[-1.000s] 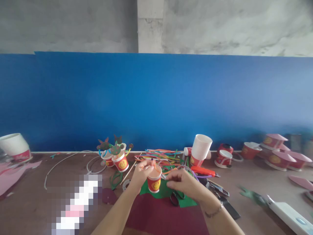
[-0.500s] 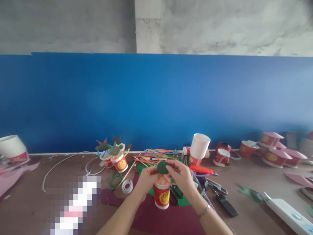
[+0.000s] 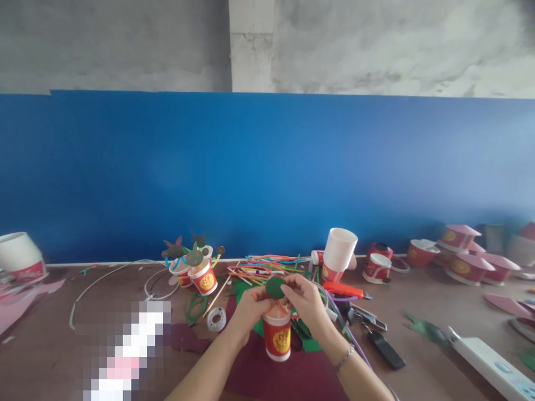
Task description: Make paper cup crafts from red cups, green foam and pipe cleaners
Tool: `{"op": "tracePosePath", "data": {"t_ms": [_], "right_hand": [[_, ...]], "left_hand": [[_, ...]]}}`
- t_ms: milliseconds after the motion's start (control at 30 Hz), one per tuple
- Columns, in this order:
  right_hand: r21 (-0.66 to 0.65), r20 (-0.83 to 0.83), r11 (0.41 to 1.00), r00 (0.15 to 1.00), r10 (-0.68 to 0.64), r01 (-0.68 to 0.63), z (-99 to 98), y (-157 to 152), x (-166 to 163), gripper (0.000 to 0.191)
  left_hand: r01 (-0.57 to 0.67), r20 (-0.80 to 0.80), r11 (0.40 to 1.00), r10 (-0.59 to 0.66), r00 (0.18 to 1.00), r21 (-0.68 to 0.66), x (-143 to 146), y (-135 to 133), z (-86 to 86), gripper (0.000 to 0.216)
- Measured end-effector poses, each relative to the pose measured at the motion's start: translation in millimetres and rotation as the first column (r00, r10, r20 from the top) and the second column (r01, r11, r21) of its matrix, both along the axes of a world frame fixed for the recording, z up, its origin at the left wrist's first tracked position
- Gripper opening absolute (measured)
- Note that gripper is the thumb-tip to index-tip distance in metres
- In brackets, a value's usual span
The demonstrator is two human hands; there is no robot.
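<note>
A small round green paper disc [image 3: 275, 288] is pinched between my two hands, just above a red paper cup [image 3: 277, 337] with a yellow emblem. My left hand [image 3: 253, 306] is closed on the disc's left side, and a bit of orange strip shows by its fingers. On the disc's right edge, my right hand [image 3: 304, 301] grips with thumb and fingertips. Below the disc, something orange shows at the cup's mouth, partly hidden by my hands. The cup stands upright on dark red paper [image 3: 284, 379].
Colourful straw-like sticks [image 3: 267, 266] lie behind my hands. Decorated cups [image 3: 203, 278] and a tape roll [image 3: 216, 319] are on the left. To the right are a tall cup stack [image 3: 339, 253], an orange cutter [image 3: 343, 289], a black key fob [image 3: 386, 350] and a white power strip [image 3: 493, 365].
The view has shifted slightly. Both hands keep hold of the green disc over the cup, with only small finger movements; the cup's emblem has turned a little to the right.
</note>
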State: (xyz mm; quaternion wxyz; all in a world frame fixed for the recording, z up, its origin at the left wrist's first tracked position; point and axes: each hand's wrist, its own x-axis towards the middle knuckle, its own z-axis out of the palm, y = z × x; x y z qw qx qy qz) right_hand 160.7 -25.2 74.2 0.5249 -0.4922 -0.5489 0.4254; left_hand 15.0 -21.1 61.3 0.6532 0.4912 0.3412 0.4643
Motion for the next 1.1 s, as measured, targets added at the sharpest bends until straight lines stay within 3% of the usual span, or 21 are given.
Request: {"op": "tracePosePath", "data": {"t_ms": [733, 933, 1100], "right_hand": [[-0.016, 0.018, 1.0, 1.0, 0.014, -0.014, -6.8, 5.4, 1.9, 0.016], [0.017, 0.041, 0.999, 0.999, 0.029, -0.03, -3.6, 2.9, 1.8, 0.014], [0.021, 0.054, 0.999, 0.997, 0.046, -0.047, 0.5, 0.6, 0.8, 0.013]], "left_hand": [[0.058, -0.011, 0.998, -0.058, 0.998, -0.009, -2.4, -2.3, 2.4, 0.026], [-0.086, -0.052, 0.996, 0.085, 0.995, -0.008, 2.5, -2.5, -1.0, 0.029], [-0.106, -0.071, 0.994, 0.108, 0.992, 0.037, 4.6, -0.8, -4.6, 0.03]]}}
